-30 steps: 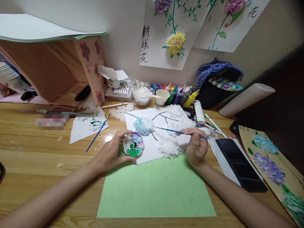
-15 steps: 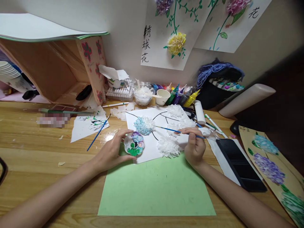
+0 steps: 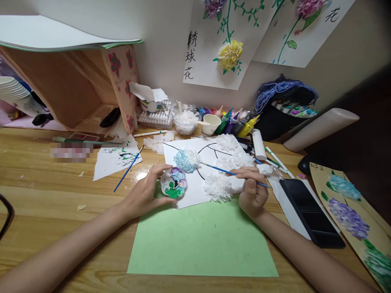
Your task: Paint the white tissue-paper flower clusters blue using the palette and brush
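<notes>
My left hand [image 3: 146,188] grips a small flower-shaped paint palette [image 3: 163,185] by its edge, thumb below and fingers above. Green, purple, blue and black paint fill its wells. In my right hand [image 3: 254,191] is a thin blue paintbrush [image 3: 220,169], its tip at the right side of a paper flower [image 3: 185,160]. That flower is light blue on the left and white on the right. It sits on a white sheet [image 3: 189,195] with black drawn branches. Other ruffled flowers on the sheet, such as the one nearest me [image 3: 218,187], are all white.
A green sheet [image 3: 203,244] lies under the white one. Left are a second brush [image 3: 128,169] and a paint-stained paper [image 3: 105,165]. Behind stand a paper cup [image 3: 210,124], a bowl of paper scraps [image 3: 185,124] and paint bottles [image 3: 248,126]. A black case [image 3: 311,213] lies right.
The view has shifted slightly. My right hand and the brush have moved a little to the right, the tip staying by the blue-and-white flower. My left hand keeps holding the palette.
</notes>
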`<state>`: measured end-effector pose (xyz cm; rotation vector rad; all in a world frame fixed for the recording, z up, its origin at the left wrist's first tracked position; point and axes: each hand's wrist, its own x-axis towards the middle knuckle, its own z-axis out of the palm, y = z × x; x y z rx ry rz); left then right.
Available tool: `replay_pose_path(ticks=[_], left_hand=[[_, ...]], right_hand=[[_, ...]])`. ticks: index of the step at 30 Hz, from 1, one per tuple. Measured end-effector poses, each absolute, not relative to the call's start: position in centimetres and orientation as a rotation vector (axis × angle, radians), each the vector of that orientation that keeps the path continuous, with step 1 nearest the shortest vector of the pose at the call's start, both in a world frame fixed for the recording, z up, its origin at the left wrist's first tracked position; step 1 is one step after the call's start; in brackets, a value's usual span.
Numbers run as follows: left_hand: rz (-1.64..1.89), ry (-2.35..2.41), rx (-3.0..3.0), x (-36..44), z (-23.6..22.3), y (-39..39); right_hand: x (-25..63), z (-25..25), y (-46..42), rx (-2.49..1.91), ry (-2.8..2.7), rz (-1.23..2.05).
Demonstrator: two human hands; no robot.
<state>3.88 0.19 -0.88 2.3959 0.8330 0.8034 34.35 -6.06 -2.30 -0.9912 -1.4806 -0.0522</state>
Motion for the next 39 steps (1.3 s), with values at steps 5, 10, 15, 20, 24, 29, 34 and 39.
replay_pose_path(ticks=[5,10,15,20,24,29,34,39], left_hand=[[0.844,0.811,2.406,4.0,-0.9,0.2],[0.872,0.794,2.415,4.0,-1.0,0.2],[0.952,0.713,2.430,4.1,-1.1,0.3],[0.973,0.670,2.426,4.1,-1.2,0.5],[0.988,0.655,2.428,4.2,-1.5,0.5],[1.034,0.610,2.458,4.1,-1.7,0.5],[1.068,0.569,2.530,4.3,-1.3,0.3],[1.072,0.531,2.609,4.4,-0.9,0.2]], right_hand=[[33.6,-1.6,-7.1,-0.865,-1.846,0.039],[33.1,-1.0,-7.3,-0.832,-2.025,0.027],[33.0,-1.3,-7.3,-0.872,-1.970,0.032],[33.1,-1.6,-7.5,-0.894,-1.926,0.022],[33.0,-1.6,-7.5,-0.915,-1.911,0.010],[32.9,-1.5,-7.4,-0.919,-1.896,-0.004],[33.0,-1.6,-7.6,-0.920,-1.882,-0.020],[32.8,-1.5,-7.6,-0.902,-1.895,-0.017]])
